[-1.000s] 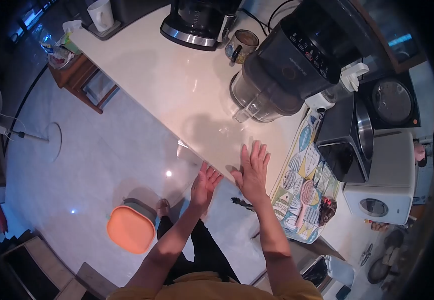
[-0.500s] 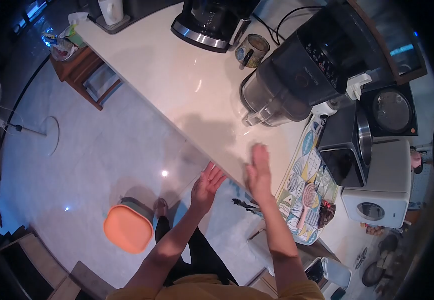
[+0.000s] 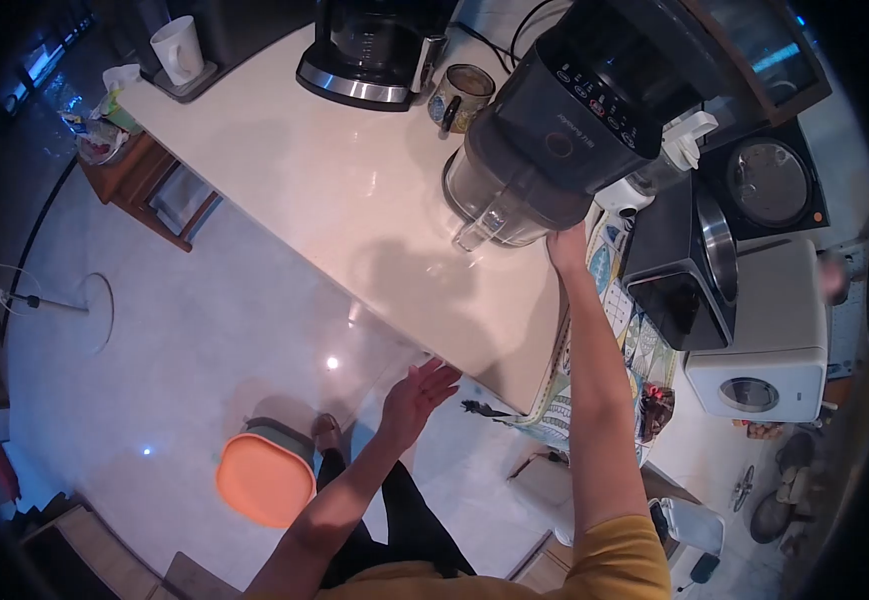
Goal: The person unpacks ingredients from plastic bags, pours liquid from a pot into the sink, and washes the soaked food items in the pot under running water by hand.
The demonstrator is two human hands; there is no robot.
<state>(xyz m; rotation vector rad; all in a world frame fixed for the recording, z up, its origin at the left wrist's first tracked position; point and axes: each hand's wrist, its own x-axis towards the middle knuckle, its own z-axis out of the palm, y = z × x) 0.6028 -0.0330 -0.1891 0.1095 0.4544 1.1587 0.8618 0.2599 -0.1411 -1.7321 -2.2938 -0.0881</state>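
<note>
Dark plastic appliance [image 3: 569, 125] at 1 o'clock, top cut off; rounded clear container [image 3: 474, 185] low on it. Right hand [image 3: 566, 247], 2 o'clock, fingers hidden at appliance's base, can't tell grip. Left hand [image 3: 420, 402], 6 o'clock, fingers loosely extended beside smooth pale counter [image 3: 334, 205], contact unclear.

upper garment: mustard-yellow top [image 3: 394, 584]; its right sleeve [image 3: 619, 565] is short, wide and creased, ending on the upper arm. lower garment: black trousers [image 3: 406, 515], slim in the leg. footwear: brownish shoe [image 3: 326, 432], details too small to tell. left hand [image 3: 419, 398] and right hand [image 3: 567, 250]: bare.
</note>
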